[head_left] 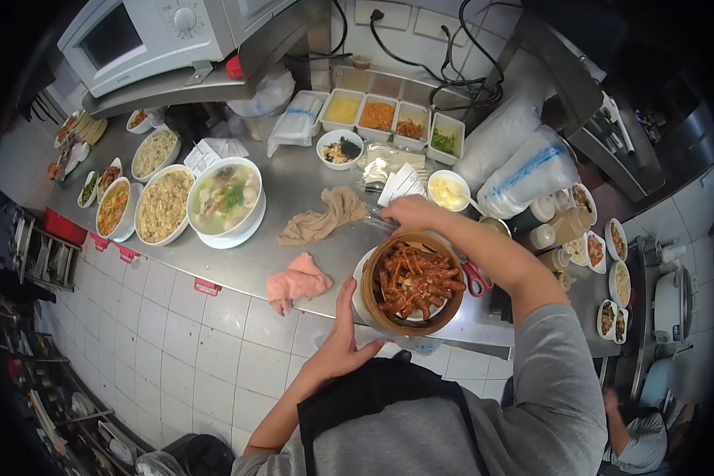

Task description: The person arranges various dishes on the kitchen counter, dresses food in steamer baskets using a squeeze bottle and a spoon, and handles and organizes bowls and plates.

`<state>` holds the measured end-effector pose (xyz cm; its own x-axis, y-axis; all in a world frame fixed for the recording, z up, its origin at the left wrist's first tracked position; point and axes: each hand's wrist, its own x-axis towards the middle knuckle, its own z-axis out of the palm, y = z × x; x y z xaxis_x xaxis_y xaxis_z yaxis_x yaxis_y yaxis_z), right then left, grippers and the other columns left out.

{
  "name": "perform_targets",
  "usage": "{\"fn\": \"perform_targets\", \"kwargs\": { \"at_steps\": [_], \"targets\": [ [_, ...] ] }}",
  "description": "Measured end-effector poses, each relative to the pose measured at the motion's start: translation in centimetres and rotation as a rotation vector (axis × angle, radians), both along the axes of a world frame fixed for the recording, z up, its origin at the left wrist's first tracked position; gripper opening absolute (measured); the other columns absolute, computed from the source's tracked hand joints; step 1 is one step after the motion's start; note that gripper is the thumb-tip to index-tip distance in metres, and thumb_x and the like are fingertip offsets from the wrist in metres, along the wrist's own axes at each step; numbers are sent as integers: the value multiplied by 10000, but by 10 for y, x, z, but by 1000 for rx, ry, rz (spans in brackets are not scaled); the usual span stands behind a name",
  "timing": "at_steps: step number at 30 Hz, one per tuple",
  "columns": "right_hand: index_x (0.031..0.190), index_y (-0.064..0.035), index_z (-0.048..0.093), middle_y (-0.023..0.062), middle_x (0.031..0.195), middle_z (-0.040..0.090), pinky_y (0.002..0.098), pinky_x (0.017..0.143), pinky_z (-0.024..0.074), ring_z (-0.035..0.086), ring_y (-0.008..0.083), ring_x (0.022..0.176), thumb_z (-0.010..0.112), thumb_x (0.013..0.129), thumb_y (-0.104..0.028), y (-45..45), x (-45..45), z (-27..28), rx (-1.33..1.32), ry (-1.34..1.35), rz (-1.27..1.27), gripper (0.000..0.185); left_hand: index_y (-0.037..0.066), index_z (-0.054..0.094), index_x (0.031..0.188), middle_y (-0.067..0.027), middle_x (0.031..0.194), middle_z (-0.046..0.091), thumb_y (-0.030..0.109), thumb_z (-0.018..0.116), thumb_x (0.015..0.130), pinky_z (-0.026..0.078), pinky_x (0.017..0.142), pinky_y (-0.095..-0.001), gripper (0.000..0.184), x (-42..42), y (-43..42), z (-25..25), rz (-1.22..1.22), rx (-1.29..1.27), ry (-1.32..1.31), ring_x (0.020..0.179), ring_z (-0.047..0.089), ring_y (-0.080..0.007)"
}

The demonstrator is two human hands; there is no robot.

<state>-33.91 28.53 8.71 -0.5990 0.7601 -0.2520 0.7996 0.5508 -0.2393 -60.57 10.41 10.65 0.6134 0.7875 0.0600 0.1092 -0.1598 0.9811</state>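
Note:
A round bamboo steamer (pixel 368 285) holds glossy brown chicken feet (pixel 420 279) with orange shreds on top. It stands on a white plate (pixel 358 300) near the counter's front edge. My left hand (pixel 343 341) is beside its left side, fingers stretched and thumb apart, holding nothing. Beyond the steamer, my right hand (pixel 411 213) reaches over the counter with bent fingers, close to a clear shiny item (pixel 378 223). What its fingers grip is hidden. A beige cloth (pixel 325 217) and a pink cloth (pixel 297 282) lie to the left.
A large soup bowl (pixel 228 198) and rice bowls (pixel 164 206) line the left counter. Topping tubs (pixel 377 116) stand at the back. Red-handled scissors (pixel 476 279), bottles (pixel 567 226) and stacked wrapped cups (pixel 531 174) are to the right. Another person (pixel 641 440) is at lower right.

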Motion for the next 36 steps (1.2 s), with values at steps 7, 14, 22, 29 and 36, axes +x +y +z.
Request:
{"fn": "perform_targets", "kwargs": {
  "at_steps": [7, 14, 22, 29, 36],
  "targets": [
    [916, -25, 475, 163, 860, 557, 394, 704, 435, 563, 351, 795, 599, 744, -93, 3, 33, 18, 77, 324, -88, 223, 6, 102, 1387, -243, 1430, 70, 139, 666, 709, 108, 1087, -446, 892, -12, 0, -9, 176, 85, 70, 1351, 69, -376],
    [1136, -34, 505, 196, 793, 610, 425, 640, 467, 611, 336, 731, 588, 788, -164, -112, 20, 194, 97, 248, -174, 380, 27, 140, 1383, -230, 1430, 84, 140, 663, 716, 126, 1083, -447, 855, -10, 4, -21, 200, 121, 76, 1347, 82, -374],
    [1093, -79, 589, 53, 776, 618, 331, 535, 490, 635, 218, 663, 603, 770, -240, -178, -42, 191, 207, -286, 150, 362, 44, 163, 1384, -206, 1432, 100, 139, 663, 714, 146, 1079, -447, 842, -12, 7, -27, 209, 138, 47, 1341, 117, -364],
    [871, -83, 651, 84, 674, 635, 358, 594, 496, 639, 249, 689, 595, 716, -157, -166, -53, 176, 195, -242, 210, 181, 34, 205, 1370, -218, 1417, 113, 119, 656, 704, 154, 1076, -444, 809, -23, -3, -30, 250, 152, 45, 1334, 137, -362],
    [1042, -74, 632, 116, 793, 639, 382, 648, 446, 611, 289, 738, 632, 761, -160, -153, -12, 215, -108, -7, -17, 294, 34, 237, 1353, -224, 1414, 115, 108, 653, 696, 156, 1071, -458, 781, -29, -8, -27, 275, 120, 71, 1330, 141, -374]
  ]
}}
